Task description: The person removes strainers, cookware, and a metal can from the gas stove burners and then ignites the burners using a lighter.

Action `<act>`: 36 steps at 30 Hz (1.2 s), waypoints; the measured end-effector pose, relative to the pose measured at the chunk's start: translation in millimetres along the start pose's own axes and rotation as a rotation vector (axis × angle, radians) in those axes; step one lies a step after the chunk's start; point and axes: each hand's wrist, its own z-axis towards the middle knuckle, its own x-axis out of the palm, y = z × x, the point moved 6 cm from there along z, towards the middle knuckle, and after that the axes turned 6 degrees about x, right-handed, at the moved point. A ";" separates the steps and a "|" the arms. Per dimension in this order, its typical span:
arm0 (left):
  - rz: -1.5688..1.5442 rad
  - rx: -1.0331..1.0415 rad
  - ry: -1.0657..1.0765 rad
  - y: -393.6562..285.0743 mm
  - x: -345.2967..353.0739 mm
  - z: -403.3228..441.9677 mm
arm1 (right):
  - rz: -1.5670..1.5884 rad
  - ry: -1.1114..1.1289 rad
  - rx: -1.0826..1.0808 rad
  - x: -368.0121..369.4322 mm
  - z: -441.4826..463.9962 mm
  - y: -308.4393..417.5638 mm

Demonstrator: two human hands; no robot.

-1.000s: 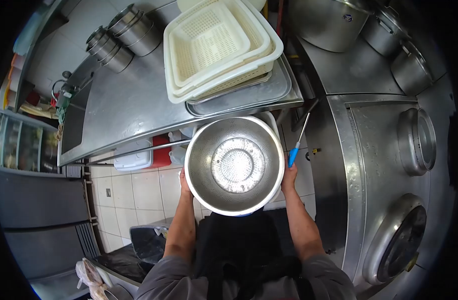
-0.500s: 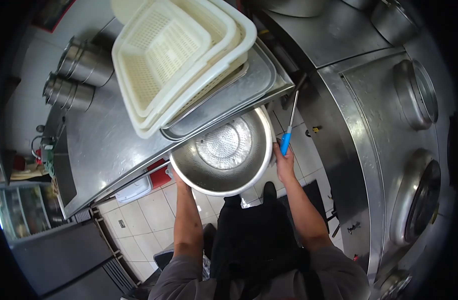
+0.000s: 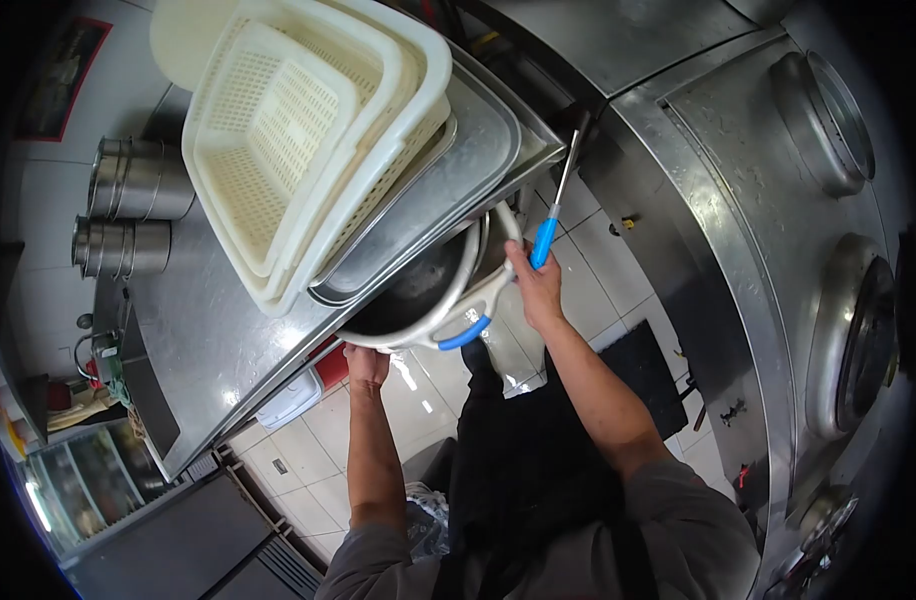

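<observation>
Below the steel table's edge is a round vessel (image 3: 411, 300) with a dark interior and a pale rim, partly hidden by the tabletop. A white plastic frame with a blue grip (image 3: 465, 333) runs along its near side. My left hand (image 3: 366, 366) is closed at the vessel's left underside, its fingers partly hidden. My right hand (image 3: 538, 288) is closed around the white edge on the right. Against its fingers lies the blue handle of a long metal-rod tool (image 3: 544, 243); I cannot tell whether the hand grips this too.
White plastic baskets (image 3: 278, 150) and metal trays (image 3: 478, 150) are stacked on the steel table (image 3: 208, 330). Steel pots (image 3: 128, 245) stand at its far left. To the right runs a steel stove counter (image 3: 698, 170) with round burner rings (image 3: 843, 340). A black mat (image 3: 638, 375) lies on the tiles.
The shiny steel basin between my hands no longer shows; the dark-inside vessel and the blue grip are now visible. Both hands appear higher in view, the right one further left. The view has shifted.
</observation>
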 end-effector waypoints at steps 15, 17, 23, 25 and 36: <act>0.030 0.005 -0.029 -14.1 -20.0 108.2 | 0.440 -0.261 -0.052 106.5 75.0 -11.2; 0.025 0.020 -0.029 -22.1 -17.7 119.9 | 0.603 -0.131 0.050 113.0 90.6 -27.0; 0.028 0.039 -0.018 -39.9 -23.0 156.5 | 0.934 0.289 0.126 148.4 126.0 -42.7; 0.031 0.032 -0.021 -38.6 -26.6 161.4 | 0.791 0.301 0.001 151.3 129.2 -45.6; 0.048 -0.004 -0.059 -5.4 -44.2 152.0 | 0.939 0.242 0.203 139.8 131.6 -101.6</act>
